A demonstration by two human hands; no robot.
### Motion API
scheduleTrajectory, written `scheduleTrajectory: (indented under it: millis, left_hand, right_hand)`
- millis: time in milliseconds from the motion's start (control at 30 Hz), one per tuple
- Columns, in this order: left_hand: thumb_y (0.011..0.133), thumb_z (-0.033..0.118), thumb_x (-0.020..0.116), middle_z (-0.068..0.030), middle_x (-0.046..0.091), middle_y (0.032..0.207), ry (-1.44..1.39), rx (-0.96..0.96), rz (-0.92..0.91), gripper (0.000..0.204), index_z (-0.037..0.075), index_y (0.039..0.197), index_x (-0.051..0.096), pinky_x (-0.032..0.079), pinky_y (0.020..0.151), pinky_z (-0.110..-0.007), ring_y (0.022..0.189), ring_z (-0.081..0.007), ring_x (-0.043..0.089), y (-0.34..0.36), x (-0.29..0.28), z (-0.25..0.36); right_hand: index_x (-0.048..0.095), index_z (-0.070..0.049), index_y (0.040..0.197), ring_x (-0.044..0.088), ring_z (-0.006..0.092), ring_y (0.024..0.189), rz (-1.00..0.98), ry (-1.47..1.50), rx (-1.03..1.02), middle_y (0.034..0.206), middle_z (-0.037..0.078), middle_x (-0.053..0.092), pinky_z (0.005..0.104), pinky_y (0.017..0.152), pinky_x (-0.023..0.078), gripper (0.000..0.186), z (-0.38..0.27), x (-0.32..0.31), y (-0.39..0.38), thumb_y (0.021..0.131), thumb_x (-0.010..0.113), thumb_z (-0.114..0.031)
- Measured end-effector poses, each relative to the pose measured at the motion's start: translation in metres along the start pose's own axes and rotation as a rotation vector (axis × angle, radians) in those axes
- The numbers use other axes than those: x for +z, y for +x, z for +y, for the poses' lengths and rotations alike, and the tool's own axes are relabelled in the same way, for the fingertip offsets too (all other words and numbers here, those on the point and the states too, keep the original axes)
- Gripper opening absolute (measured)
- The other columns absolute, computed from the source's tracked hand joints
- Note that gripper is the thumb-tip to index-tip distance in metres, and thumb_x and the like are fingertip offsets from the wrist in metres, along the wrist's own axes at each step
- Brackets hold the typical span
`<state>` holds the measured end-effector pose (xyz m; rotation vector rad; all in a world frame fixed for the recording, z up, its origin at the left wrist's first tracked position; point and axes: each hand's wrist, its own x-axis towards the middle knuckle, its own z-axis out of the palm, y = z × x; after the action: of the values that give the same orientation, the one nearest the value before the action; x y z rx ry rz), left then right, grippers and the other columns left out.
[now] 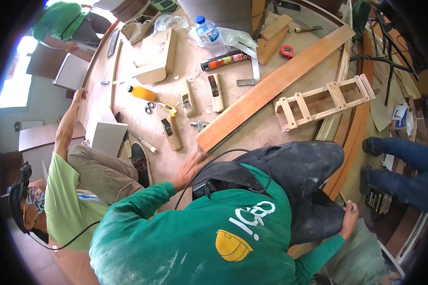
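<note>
My left hand [191, 167], slightly blurred, has its fingers apart beside the cable and black waist pack [209, 185]. My right hand [348, 213] is curled at the edge of my dark trousers [309, 223]; what it holds is hidden. A long orange-brown board [273, 85] lies beyond my left hand, with a slatted wooden frame [324, 102] to its right. Wooden hand planes [172, 134], a white-handled tool [142, 141], an orange glue bottle [142, 92], small black rings [150, 107] and a red tape measure [286, 52] lie on the work surface.
A co-worker in light green [71, 209] sits close on my left, arm outstretched. Another person [62, 23] bends at the top left; jeans-clad legs [397, 175] are at right. A cardboard box [154, 57], water bottle [209, 38] and curved wood strips [356, 147] surround the work.
</note>
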<state>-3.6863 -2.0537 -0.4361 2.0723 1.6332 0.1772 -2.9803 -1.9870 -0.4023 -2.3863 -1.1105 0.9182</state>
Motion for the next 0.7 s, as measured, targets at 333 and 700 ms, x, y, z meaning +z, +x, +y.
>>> scheduleTrajectory:
  millis: [333, 700]
  left_hand:
    - [0.068, 0.039, 0.094, -0.0271, 0.038, 0.15, -0.021, -0.298, 0.114, 0.13, 0.012, 0.168, 0.017, 0.04, 0.113, -0.059, 0.138, -0.0478, 0.043, 0.166, -0.018, 0.022]
    - [0.076, 0.015, 0.079, -0.0295, 0.051, 0.127, 0.004, -0.087, 0.014, 0.107, 0.015, 0.167, 0.024, 0.054, 0.102, -0.049, 0.112, -0.0483, 0.062, 0.193, -0.107, -0.058]
  right_hand:
    - [0.07, 0.003, 0.107, 0.058, 0.0151, 0.081, 0.118, 0.038, -0.041, 0.086, 0.006, 0.064, 0.0326, 0.078, 0.049, 0.04, -0.004, 0.012, 0.0, 0.103, 0.066, -0.036]
    - [0.07, 0.003, 0.109, 0.057, 0.0138, 0.082, 0.126, 0.093, -0.045, 0.089, 0.006, 0.065, 0.0311, 0.079, 0.049, 0.04, -0.006, 0.01, -0.009, 0.103, 0.067, -0.036]
